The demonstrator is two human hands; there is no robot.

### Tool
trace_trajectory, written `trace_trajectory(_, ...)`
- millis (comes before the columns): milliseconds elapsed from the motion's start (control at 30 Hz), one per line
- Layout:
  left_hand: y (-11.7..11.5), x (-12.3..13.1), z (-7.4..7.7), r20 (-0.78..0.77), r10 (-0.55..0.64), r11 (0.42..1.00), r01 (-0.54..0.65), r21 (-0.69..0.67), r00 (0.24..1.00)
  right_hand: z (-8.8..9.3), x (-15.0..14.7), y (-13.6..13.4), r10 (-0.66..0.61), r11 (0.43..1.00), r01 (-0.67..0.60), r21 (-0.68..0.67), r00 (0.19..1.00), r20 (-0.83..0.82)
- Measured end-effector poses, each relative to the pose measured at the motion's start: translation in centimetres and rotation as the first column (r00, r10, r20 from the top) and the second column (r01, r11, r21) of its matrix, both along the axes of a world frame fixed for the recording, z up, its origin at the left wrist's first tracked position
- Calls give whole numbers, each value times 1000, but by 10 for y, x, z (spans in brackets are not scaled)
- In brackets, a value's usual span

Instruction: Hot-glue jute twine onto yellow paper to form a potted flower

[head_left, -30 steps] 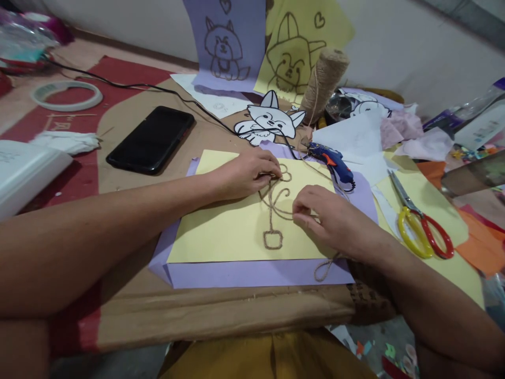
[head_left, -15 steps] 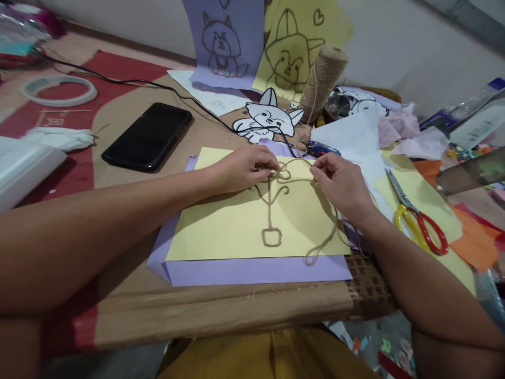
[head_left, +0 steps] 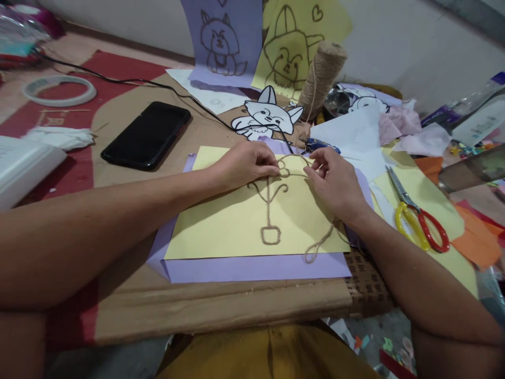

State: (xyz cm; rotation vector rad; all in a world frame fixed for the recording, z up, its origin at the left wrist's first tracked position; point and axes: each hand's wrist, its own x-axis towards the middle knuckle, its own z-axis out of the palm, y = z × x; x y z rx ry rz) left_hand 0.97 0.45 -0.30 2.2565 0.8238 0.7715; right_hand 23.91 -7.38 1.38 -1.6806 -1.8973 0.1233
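I look down on a cardboard-covered desk (head_left: 221, 305), where a purple sheet (head_left: 252, 270) lies by the near edge with a yellow sheet (head_left: 221, 226) on top; a black phone (head_left: 145, 136) sits past their far left corner, and scissors (head_left: 409, 202) lie past the right edge. On the yellow sheet I have two hands, apart from each other: the left hand (head_left: 256, 162) with fingertips drawn together at the top of the twine figure (head_left: 269, 211), whether gripping or only pressing I cannot tell, and the right hand (head_left: 334, 179), by the far right corner, pinching a twine strand (head_left: 298, 175) that spans the gap between them.
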Motion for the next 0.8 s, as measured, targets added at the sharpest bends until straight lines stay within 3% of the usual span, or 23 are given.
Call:
trace_trajectory(100, 1, 0, -3, 26, 0, 1000, 0, 8, 1000, -4, -3, -5, 80, 978, -98, 182, 992, 101)
trace_trajectory(233, 4, -2, -6, 60, -6, 999, 4, 40, 998, -5, -10, -12, 157, 948, -174, 266, 984, 85)
trace_trajectory(367, 2, -4, -4, 72, -14, 998, 9, 59, 997, -2, -13, -15, 213, 953, -191, 236, 974, -73)
trace_trajectory(467, -4, -5, 2, 129, 18, 994, -32, 103, 992, 3, -13, -15, 152, 986, -119, 117, 931, -332)
trace_trajectory(567, -11, -6, 11, 211, 71, 987, -99, 126, 975, 7, -10, -13, 60, 997, -83, -12, 815, -576)
trace_trajectory(733, -29, -1, 27, 298, 178, 981, -194, 26, 938, 7, -8, -10, 9, 959, -261, -106, 406, -914)
trace_trajectory(800, -37, 2, 32, 295, 181, 983, -177, -41, 938, 8, -10, -12, -7, 938, -323, -126, 345, -939)
